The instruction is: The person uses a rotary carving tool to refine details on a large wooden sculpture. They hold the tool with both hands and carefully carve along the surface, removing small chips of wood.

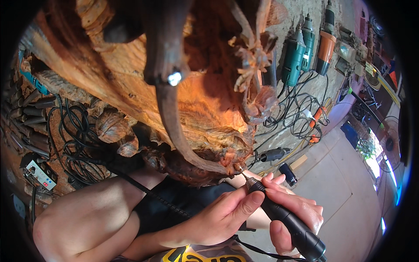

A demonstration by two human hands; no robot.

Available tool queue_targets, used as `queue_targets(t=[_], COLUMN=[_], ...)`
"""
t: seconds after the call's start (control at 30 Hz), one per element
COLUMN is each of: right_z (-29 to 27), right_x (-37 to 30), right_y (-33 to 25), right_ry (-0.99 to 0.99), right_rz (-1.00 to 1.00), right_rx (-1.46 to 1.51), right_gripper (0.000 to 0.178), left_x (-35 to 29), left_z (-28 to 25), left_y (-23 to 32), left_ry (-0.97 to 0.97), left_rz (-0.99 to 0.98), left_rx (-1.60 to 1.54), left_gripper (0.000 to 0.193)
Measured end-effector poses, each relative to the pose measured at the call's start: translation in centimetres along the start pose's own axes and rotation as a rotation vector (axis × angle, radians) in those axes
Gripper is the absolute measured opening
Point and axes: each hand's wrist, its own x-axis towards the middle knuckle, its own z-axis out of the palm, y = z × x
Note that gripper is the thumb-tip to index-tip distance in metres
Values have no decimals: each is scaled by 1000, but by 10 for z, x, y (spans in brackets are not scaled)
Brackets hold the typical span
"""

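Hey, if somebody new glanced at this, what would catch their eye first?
Probably the big orange-brown wood carving filling the upper middle, crossed by a dark curved strip with a bright white glint. Next, at lower right, the black handheld tool in the right hand, the left hand at its front end. Green power tools stand out at upper right.

Black rotary tool (pixel 286 217) (aslant), tip at brown carved wood (pixel 209 109).

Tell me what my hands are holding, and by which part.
Your right hand grips the black rotary tool around its body; your left hand rests against it near the ribbed front end.
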Motion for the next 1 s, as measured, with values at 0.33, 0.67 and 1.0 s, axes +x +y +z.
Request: queue_targets(t=[0.33, 0.67, 1.0], right_z=[-5, -4, 6], right_x=[2, 11, -12], right_y=[-2, -5, -7], right_ry=[-9, -28, 64], right_rz=[37, -45, -17], right_rx=[-5, -103, -105], right_gripper=[54, 53, 53], left_x=[4, 5, -3], left_z=[0, -3, 2], left_y=[0, -2, 13], left_ry=[-19, -32, -32], left_rz=[4, 27, -123], left_rx=[-12, -7, -26], left_gripper=[60, 61, 61])
